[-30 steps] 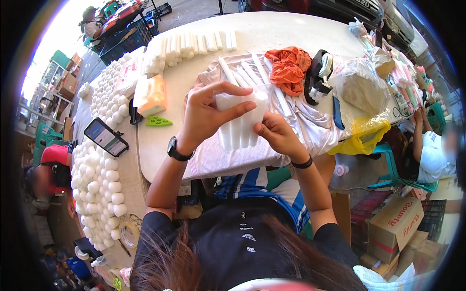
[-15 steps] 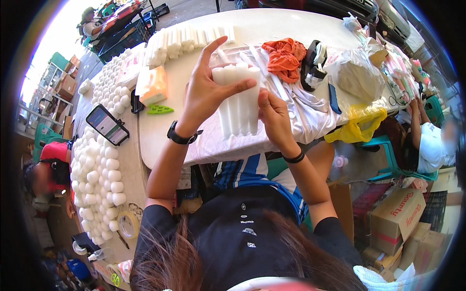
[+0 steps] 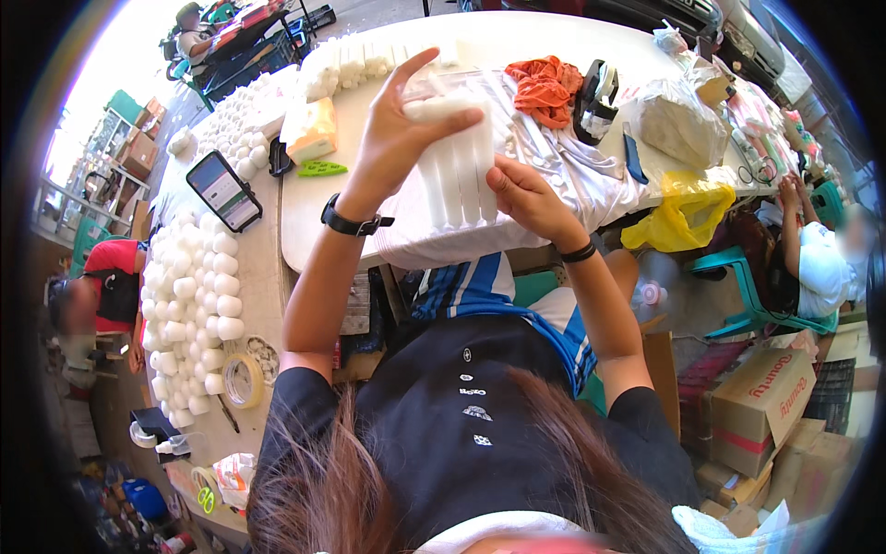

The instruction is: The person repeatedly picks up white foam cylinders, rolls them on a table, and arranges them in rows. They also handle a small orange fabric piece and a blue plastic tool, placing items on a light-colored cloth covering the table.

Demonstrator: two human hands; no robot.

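A clear plastic bag holding several white cylinders (image 3: 457, 166) is lifted upright above the white table (image 3: 305, 222). My left hand (image 3: 397, 138) grips the bag's top, thumb across it and fingers spread upward. My right hand (image 3: 526, 194) pinches the bag's lower right edge. A black watch sits on my left wrist, a dark band on my right. More clear bags and white cloth (image 3: 572, 175) lie on the table under the bag.
An orange cloth (image 3: 546, 88), a black tape dispenser (image 3: 595, 97), a yellow bag (image 3: 678, 208), a phone (image 3: 224, 189) and a green clip (image 3: 318, 168) lie around. Rows of white rolls (image 3: 189, 295) cover the left table. One person sits at the right, another at the left.
Both hands have raised the bag of white cylinders up and away from the table's near edge; my left hand moved to its top with fingers spread.
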